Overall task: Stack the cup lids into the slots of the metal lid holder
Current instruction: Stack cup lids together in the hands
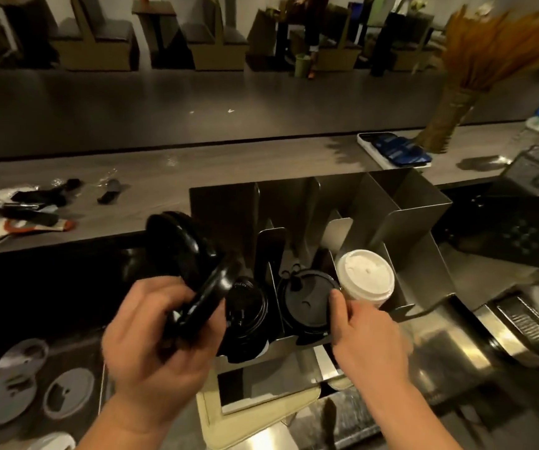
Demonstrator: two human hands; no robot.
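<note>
Left hand [151, 345] fingers clamp a curved black lid stack [193, 271] just left of metal lid holder [404, 203]; right hand [365, 332] fingers pinch the seated middle-slot lids [307, 300]: square these first, then slide the stack in rim-aligned.

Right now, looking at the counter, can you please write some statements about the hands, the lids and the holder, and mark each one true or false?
1. The left hand holds a curved stack of black lids. True.
2. The right hand is resting flat on the counter, away from the holder. False: its thumb touches the black lids in the middle slot of the metal lid holder.
3. White lids sit in the slot to the right of those black lids. True.
4. Every slot of the holder is full. False: the rightmost slot looks empty.
</note>
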